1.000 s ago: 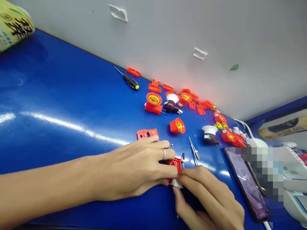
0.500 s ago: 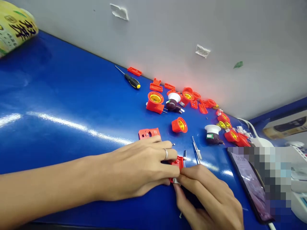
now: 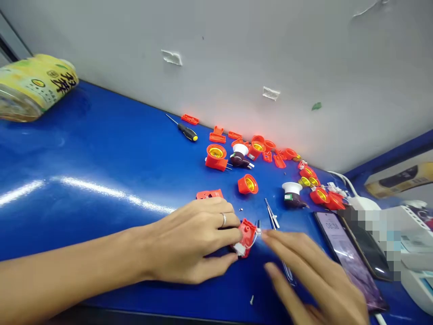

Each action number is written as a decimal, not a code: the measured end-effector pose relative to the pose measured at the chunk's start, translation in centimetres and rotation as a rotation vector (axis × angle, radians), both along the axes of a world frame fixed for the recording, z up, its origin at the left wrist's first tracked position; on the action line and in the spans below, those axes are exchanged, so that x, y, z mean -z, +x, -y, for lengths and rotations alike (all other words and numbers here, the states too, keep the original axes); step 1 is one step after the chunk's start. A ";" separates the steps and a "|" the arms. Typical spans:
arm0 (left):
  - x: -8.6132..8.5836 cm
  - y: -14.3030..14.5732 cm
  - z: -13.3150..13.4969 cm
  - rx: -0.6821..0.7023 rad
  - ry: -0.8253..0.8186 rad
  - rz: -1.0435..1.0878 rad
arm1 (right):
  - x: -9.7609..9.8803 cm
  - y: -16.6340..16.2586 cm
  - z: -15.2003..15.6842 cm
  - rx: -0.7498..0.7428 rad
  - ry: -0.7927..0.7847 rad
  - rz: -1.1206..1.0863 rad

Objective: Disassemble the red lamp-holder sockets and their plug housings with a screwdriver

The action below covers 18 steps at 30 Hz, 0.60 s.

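The red housing [image 3: 248,229] sat on the table [image 3: 118,149], a white piece [image 3: 239,248] at its near end, in the narrow grip of the left hand [image 3: 199,237]. The right hand [image 3: 320,273] had just drawn back, grip wide, apparently leaving the left to steady both.

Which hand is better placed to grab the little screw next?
Probably the right hand: its thumb is spread from its fingers, and it looks nearer to the little screw. The left hand is busy holding the red plastic piece.
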<state>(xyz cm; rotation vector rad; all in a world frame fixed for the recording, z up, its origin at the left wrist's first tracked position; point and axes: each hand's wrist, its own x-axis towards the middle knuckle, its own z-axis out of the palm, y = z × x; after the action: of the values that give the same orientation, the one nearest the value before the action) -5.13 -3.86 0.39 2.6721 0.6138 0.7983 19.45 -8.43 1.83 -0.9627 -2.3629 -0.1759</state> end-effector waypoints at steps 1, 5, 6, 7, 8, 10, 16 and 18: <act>-0.1 0.0 0.0 -0.006 -0.010 0.005 | -0.2 0.7 -0.1 0.008 0.002 0.005; -0.4 -0.2 0.0 -0.008 -0.019 -0.020 | -0.3 2.4 -0.8 0.028 -0.038 0.051; -0.4 -0.2 0.0 -0.009 -0.007 -0.035 | -0.1 2.4 -0.9 0.027 -0.070 0.073; -0.4 -0.2 0.0 -0.013 0.003 -0.050 | 0.0 2.2 -0.9 0.020 -0.112 0.097; -0.4 -0.2 0.0 -0.018 0.012 -0.061 | 0.2 1.9 -0.9 0.006 -0.153 0.116; -0.3 -0.2 0.0 -0.028 0.027 -0.077 | 0.4 1.2 -0.8 -0.026 -0.216 0.139; 0.0 -0.2 0.0 -0.038 0.029 -0.122 | 1.0 0.6 -1.0 -0.081 -0.219 0.119; 0.0 -0.2 -0.1 -0.023 0.005 -0.112 | 0.9 0.7 -1.2 -0.083 -0.148 0.117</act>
<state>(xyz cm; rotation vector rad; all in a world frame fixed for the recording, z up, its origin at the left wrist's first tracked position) -5.36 -3.80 0.41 2.7339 0.6710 0.6604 20.17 -7.24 0.96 -0.9432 -2.5476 -0.0256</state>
